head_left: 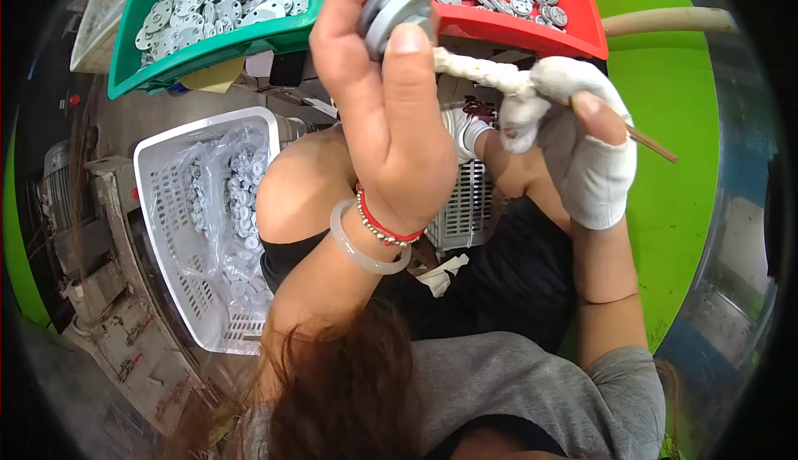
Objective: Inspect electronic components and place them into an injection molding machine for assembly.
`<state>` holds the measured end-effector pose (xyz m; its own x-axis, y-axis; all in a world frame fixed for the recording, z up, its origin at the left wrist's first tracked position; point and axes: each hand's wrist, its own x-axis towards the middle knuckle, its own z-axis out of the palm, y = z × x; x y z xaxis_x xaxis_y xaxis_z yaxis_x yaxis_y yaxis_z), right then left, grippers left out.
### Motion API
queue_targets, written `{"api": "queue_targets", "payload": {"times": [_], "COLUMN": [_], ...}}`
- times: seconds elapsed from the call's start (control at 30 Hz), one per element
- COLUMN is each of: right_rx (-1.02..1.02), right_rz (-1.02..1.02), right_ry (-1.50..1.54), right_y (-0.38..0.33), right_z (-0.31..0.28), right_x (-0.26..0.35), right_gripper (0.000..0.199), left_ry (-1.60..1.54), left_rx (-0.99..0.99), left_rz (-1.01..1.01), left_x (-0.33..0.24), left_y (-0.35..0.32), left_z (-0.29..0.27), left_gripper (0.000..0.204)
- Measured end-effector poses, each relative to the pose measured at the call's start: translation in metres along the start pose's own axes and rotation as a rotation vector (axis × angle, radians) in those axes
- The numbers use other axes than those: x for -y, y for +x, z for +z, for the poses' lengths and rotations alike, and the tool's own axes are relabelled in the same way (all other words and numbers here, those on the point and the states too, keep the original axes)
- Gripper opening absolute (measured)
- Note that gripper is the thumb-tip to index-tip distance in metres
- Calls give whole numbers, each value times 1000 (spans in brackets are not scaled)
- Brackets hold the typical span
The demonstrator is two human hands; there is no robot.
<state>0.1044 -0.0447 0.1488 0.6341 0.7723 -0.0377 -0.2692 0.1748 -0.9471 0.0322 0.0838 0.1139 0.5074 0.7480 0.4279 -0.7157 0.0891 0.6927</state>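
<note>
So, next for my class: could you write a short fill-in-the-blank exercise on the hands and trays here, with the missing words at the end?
1. The bare hand holding round grey parts is the person's ____ hand.
2. The right hand wears a white ____.
3. The upper-left tray is coloured ____.
4. The upper-right tray is coloured ____.

Missing words: left; glove; green; red.

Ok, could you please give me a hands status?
Left hand gripping grey discs. Right hand, part-gloved, holding thin brown stick. White wrapped piece between hands. No obstruction evident.
</note>
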Motion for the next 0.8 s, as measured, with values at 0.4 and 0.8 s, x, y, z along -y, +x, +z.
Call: {"api": "queue_targets", "payload": {"times": [0.4,0.8], "right_rx": [259,21], "right_rz": [-259,137], "right_ry": [-358,731], "right_y": [9,18], "right_z": [-6,-1], "right_x": [-2,2], "right_gripper": [27,32], "left_ry": [232,-823], "left_rx": [-60,155], "left_rz": [-209,-482], "left_x": [-13,-6], "left_y": [9,16], "left_z": [10,-21], "left_gripper": [37,34]}}
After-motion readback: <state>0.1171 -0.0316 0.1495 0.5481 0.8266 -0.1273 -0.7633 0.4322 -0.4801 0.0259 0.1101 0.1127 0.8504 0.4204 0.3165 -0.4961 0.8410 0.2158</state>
